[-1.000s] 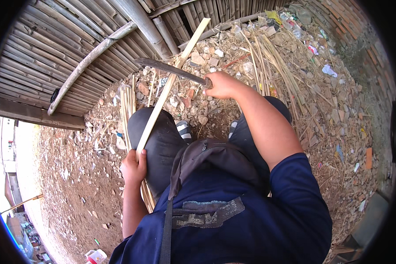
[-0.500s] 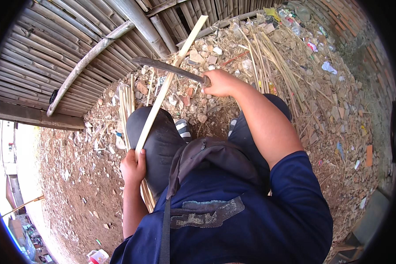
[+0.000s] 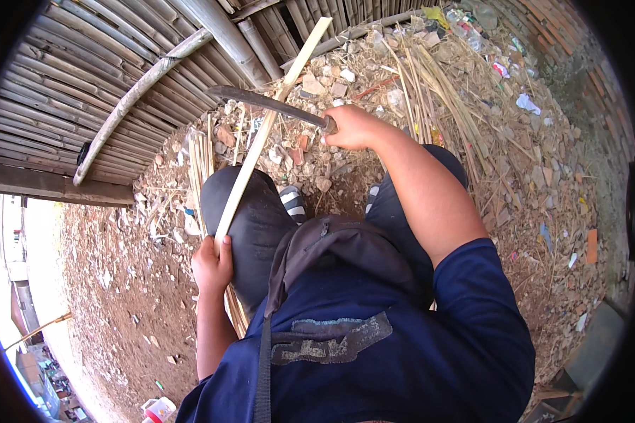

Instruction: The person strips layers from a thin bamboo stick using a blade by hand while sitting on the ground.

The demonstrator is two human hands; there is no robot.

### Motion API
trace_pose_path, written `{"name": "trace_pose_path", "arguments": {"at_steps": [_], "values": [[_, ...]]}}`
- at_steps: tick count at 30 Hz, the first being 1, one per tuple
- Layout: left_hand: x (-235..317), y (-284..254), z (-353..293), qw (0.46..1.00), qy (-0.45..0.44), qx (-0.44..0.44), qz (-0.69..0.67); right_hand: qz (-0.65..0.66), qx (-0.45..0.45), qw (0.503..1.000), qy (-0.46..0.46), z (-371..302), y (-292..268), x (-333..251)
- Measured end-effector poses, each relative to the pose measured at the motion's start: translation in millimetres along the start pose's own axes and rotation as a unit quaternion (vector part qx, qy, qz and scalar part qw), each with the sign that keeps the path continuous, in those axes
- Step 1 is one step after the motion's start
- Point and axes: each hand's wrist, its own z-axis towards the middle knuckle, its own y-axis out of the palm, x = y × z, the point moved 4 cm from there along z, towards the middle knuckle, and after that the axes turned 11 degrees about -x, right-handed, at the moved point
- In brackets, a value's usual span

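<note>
My left hand (image 3: 212, 264) is closed round the near end of a long pale bamboo strip (image 3: 250, 161), beside my left knee. The strip slants up and away across the knee toward the bamboo wall. In my right hand (image 3: 354, 127) is the handle of a machete with a long, dark, curved blade (image 3: 264, 103). The blade points left and crosses the upper part of the strip; whether its edge is pressed into the strip I cannot tell. Several more thin strips (image 3: 201, 158) lie by the outer side of my left knee.
A bamboo slat wall (image 3: 77, 84) with round poles rises at the far left. Another bundle of strips (image 3: 448, 92) lies on stony ground beyond my right knee. A brick wall (image 3: 607, 106) stands at right. Broken bricks, straw and litter cover the ground. A small bag (image 3: 339, 250) rests at my waist.
The strip and the machete have shifted very slightly up and away together. Both hands keep their grips.
</note>
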Motion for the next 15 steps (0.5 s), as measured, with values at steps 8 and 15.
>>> {"name": "trace_pose_path", "arguments": {"at_steps": [8, 15], "values": [[-2.3, 1.0, -0.7, 1.0, 0.003, 0.005, -0.002, 0.028, -0.07, 0.997, 0.016, 1.4, 5.3, -2.0], [0.4, 1.5, -0.1, 1.0, -0.007, 0.0, 0.002, -0.039, 0.0, 0.999, 0.022, -7.8, -5.8, -8.8]]}}
